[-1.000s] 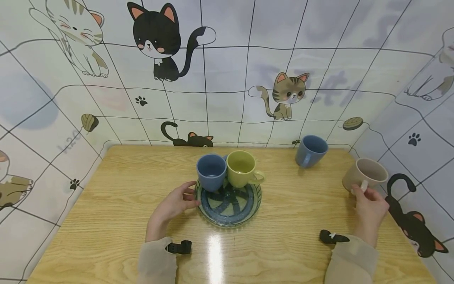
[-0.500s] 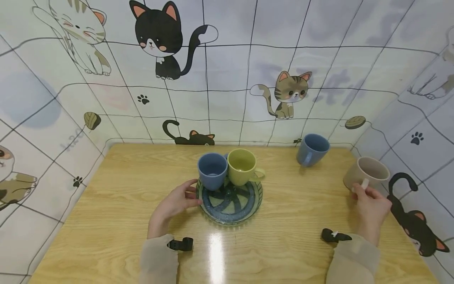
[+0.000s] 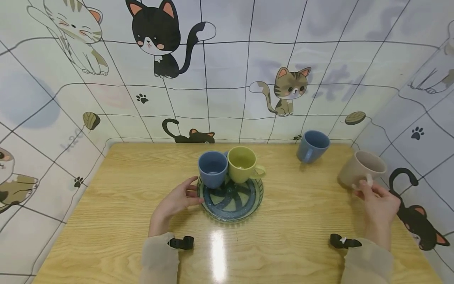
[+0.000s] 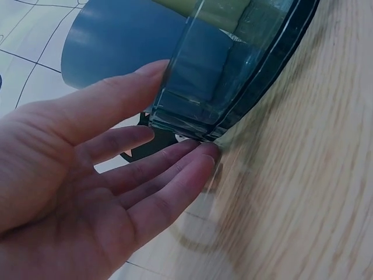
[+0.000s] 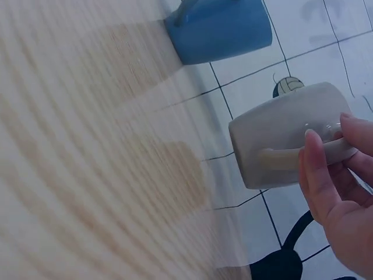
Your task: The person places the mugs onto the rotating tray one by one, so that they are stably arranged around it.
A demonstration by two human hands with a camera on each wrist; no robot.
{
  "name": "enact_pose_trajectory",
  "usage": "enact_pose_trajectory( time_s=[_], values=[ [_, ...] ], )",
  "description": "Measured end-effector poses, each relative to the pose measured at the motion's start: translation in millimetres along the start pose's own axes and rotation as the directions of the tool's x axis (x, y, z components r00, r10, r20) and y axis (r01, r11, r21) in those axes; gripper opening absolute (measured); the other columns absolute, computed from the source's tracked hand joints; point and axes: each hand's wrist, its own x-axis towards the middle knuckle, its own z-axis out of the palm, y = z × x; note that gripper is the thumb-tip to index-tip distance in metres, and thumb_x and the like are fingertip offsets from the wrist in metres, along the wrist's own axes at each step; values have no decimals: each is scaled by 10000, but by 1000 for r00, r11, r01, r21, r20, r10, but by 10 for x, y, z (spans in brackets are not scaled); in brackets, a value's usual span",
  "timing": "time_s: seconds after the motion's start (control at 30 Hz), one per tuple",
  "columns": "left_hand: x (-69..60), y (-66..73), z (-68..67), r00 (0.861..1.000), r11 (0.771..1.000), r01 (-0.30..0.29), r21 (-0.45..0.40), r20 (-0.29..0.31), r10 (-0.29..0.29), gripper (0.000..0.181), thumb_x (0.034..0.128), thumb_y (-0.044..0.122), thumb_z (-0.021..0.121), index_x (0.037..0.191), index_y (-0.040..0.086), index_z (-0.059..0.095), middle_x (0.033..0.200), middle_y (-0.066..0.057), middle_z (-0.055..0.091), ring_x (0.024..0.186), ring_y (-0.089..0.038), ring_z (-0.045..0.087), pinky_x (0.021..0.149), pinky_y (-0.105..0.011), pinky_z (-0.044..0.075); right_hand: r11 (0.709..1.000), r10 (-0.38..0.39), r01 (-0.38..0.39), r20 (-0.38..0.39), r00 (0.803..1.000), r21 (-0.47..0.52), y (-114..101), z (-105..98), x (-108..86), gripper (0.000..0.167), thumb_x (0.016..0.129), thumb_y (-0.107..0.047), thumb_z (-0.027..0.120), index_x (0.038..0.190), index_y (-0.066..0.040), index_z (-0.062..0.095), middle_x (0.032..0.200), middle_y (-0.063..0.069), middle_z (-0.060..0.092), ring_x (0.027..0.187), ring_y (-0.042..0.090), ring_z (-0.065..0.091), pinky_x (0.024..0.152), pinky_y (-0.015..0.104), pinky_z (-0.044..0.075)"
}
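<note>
My right hand (image 3: 381,203) pinches the handle of a beige mug (image 3: 354,170) at the table's right side. In the right wrist view the mug (image 5: 280,131) is tilted, and its base appears raised off the table. My left hand (image 3: 175,201) rests against the left edge of a round glass plate (image 3: 230,215) with a blue pattern. Its thumb and fingertips touch the plate's side (image 4: 198,87) with fingers loosely extended. A blue mug (image 3: 213,169) and a yellow-green mug (image 3: 242,165) stand side by side toward the back of the plate.
Another blue mug (image 3: 313,146) stands at the back right of the wooden table (image 3: 276,236), left of the beige mug. A cat-print backdrop (image 3: 230,67) rises behind the table and along both sides.
The beige mug has risen slightly and tilted in my right hand, which has shifted a little to the right. My left hand stays at the plate.
</note>
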Motion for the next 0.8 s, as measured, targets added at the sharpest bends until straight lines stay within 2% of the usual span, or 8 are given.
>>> enact_pose_trajectory(
  time_s=[0.07, 0.13, 0.23, 0.33, 0.43, 0.57, 0.63, 0.8],
  values=[
    [3, 6, 2, 1000, 1000, -4, -2, 5, 4, 818, 879, 120, 745, 1538, 51, 264, 1322, -227, 510, 1150, -354, 551, 887, -473, 487, 998, -8, 9, 11, 1000, -60, -23, -20, -38, 237, 796, -210, 822, 978, -69, 769, 987, -31, 613, 621, 94, 686, 729, 146, 510],
    [-1, 9, 8, 1000, 1000, -1, 2, 5, 1, 812, 877, 120, 747, 1534, 50, 274, 1313, -226, 515, 1150, -352, 549, 887, -474, 485, 991, -12, 15, 24, 1000, -133, -34, -38, -74, 326, 808, -280, 806, 1074, -100, 755, 960, -60, 626, 645, 60, 687, 876, 124, 421],
    [-4, 6, 18, 1000, 1000, 8, 14, 1, -8, 804, 874, 126, 752, 1529, 55, 291, 1302, -215, 524, 1142, -344, 552, 882, -467, 487, 970, -15, 28, 56, 998, -241, -42, -58, -140, 413, 830, -364, 769, 1177, -146, 721, 902, -110, 639, 671, 9, 675, 1054, 227, 252],
    [-4, 3, 27, 1000, 999, 5, 32, -7, -5, 804, 870, 134, 758, 1526, 54, 299, 1288, -205, 534, 1135, -337, 555, 875, -460, 488, 956, -69, 91, 90, 994, -278, -45, -61, -217, 402, 853, -350, 750, 1173, -108, 716, 878, -122, 649, 663, -9, 669, 1048, 279, 224],
    [-5, 9, 34, 1000, 999, -2, 39, -13, 3, 801, 874, 134, 754, 1526, 55, 297, 1296, -206, 534, 1144, -345, 552, 875, -466, 488, 956, -148, 175, 128, 981, -236, -48, -43, -309, 347, 866, -265, 753, 1115, -24, 722, 877, -85, 680, 655, 10, 675, 948, 181, 316],
    [-22, 27, 38, 1000, 999, 8, 34, -18, -8, 793, 878, 132, 749, 1528, 66, 298, 1311, -213, 525, 1158, -356, 544, 872, -470, 490, 938, -255, 293, 205, 945, -184, -46, 10, -452, 288, 876, -145, 746, 1074, 60, 708, 825, -15, 709, 657, 49, 681, 819, 119, 433],
    [-34, 36, 43, 1000, 999, 20, 31, -22, -19, 794, 876, 138, 753, 1527, 75, 304, 1312, -211, 524, 1154, -353, 545, 857, -459, 496, 917, -302, 350, 243, 922, -190, -45, 41, -525, 262, 881, -114, 737, 1060, 75, 703, 792, -2, 707, 657, 53, 680, 773, 114, 461],
    [-57, 54, 60, 999, 999, 30, 30, -28, -29, 797, 870, 142, 760, 1525, 71, 311, 1302, -211, 530, 1137, -345, 552, 828, -436, 504, 898, -373, 426, 319, 871, -113, -20, 125, -713, 218, 883, -6, 706, 1035, 146, 671, 781, 42, 698, 654, 78, 680, 736, 132, 501]
  ],
)
